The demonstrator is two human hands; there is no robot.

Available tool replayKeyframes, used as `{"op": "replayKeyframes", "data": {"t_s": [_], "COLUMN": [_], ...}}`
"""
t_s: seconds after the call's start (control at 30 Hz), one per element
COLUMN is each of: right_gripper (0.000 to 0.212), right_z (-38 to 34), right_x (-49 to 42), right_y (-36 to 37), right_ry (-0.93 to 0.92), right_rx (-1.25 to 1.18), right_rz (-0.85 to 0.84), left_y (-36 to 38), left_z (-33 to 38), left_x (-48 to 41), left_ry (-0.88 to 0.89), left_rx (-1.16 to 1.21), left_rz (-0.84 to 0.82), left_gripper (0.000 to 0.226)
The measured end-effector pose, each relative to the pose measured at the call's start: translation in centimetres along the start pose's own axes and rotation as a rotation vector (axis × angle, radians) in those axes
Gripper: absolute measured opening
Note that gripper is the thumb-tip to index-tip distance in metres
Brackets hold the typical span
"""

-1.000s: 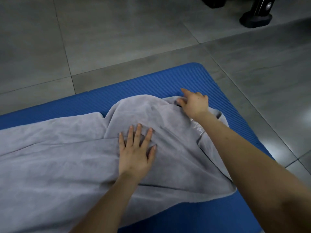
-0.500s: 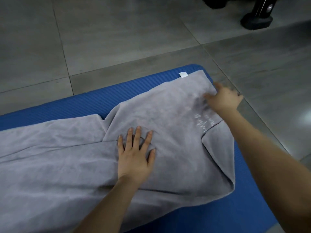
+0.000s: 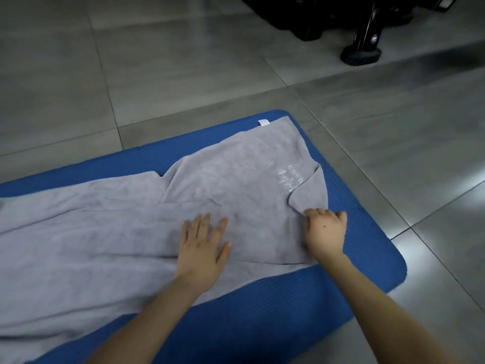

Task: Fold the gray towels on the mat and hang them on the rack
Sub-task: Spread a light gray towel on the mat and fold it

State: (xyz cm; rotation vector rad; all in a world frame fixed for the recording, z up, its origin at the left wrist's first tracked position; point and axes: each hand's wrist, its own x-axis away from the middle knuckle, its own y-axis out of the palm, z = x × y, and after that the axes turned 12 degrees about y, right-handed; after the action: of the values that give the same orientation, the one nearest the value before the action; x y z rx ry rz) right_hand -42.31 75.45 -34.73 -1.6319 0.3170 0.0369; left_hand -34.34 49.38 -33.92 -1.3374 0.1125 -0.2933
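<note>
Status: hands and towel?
Left hand flat, pressing the gray cloth towel. Right hand grips its turned-over flap. Towel rumpled on blue foam mat. Nothing else on it.

Gray towel: one large sheet, rumpled, laid lengthwise along the blue mat, running out of view at left. Right end lies folded back on itself at an angle. White tag at the far corner, pale lettering on the flap. Left hand pressed flat on the towel. Right hand grips the flap's near edge with curled fingers. Mat: ribbed, rounded corners, flat on the tiled floor.
</note>
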Motion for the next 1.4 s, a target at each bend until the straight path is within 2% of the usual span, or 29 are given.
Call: {"op": "replayKeyframes", "data": {"t_s": [0.13, 0.2, 0.27, 0.3, 0.37, 0.4, 0.47, 0.5, 0.6, 0.7, 0.87, 0.97, 1.03, 1.1, 1.2, 1.3, 1.4], "right_gripper": [0.026, 0.025, 0.035, 0.038, 0.028, 0.021, 0.024, 0.024, 0.015, 0.02, 0.018, 0.012, 0.02, 0.013, 0.019, 0.028, 0.031], "right_z": [2.8, 4.7, 4.9, 4.2, 1.4, -0.3, -3.9, -5.5, -8.8, -10.4, -11.3, -11.2, -10.6, -9.8, -9.4, -11.4, -13.9], "right_x": [-0.7, 0.1, 1.8, 3.0, 6.1, 7.8, 10.9, 12.2, 14.6, 15.3, 14.9, 14.7, 14.9, 15.6, 16.2, 14.7, 12.8], "right_y": [-3.6, -4.6, -4.7, -4.6, -4.6, -4.5, -4.5, -4.3, -3.1, -2.0, -2.0, -2.7, -3.8, -4.7, -4.9, -5.0, -5.0], "right_ry": [0.609, 0.713, 0.558, 0.402, 0.036, -0.142, -0.415, -0.512, -0.694, -0.714, -0.683, -0.659, -0.658, -0.732, -0.837, -0.771, -0.708], "right_rx": [-0.258, -0.144, 0.016, 0.028, -0.056, -0.123, -0.221, -0.227, -0.146, -0.044, -0.032, -0.145, -0.182, -0.11, -0.015, -0.136, -0.238], "right_rz": [-0.024, -0.056, -0.039, -0.003, 0.063, 0.059, -0.008, -0.04, -0.134, -0.232, -0.296, -0.269, -0.288, -0.303, -0.321, -0.279, -0.238], "left_y": [-0.3, -0.8, -1.6, -1.8, -1.9, -2.1, -2.3, -2.3, -1.9, -2.0, -2.2, -3.4, -4.6, -6.1, -7.5, -7.9, -7.6], "left_z": [-0.4, -1.4, -2.2, -2.7, -4.0, -4.5, -5.4, -5.7, -6.9, -7.7, -9.1, -8.9, -9.1, -9.0, -9.3, -10.6, -12.7], "left_x": [5.0, 6.8, 8.4, 9.2, 10.8, 11.7, 13.3, 14.1, 16.0, 17.0, 16.7, 16.7, 16.8, 17.0, 17.3, 16.6, 15.7], "left_ry": [0.082, 0.106, 0.122, 0.144, 0.203, 0.21, 0.216, 0.19, 0.115, 0.063, -0.108, -0.153, -0.104, -0.081, -0.021, -0.029, -0.156], "left_rx": [0.04, 0.015, -0.004, -0.022, -0.088, -0.121, -0.17, -0.18, -0.157, -0.177, -0.153, -0.067, -0.003, 0.122, 0.215, 0.068, 0.013], "left_rz": [0.065, 0.111, 0.134, 0.151, 0.151, 0.107, 0.039, 0.005, -0.084, -0.094, -0.093, -0.197, -0.345, -0.488, -0.59, -0.451, -0.254], "left_gripper": [0.063, 0.064, 0.066, 0.066, 0.063, 0.054, 0.027, 0.025, 0.044, 0.049, 0.042, 0.021, 0.022, 0.022, 0.03, 0.034, 0.035]}}
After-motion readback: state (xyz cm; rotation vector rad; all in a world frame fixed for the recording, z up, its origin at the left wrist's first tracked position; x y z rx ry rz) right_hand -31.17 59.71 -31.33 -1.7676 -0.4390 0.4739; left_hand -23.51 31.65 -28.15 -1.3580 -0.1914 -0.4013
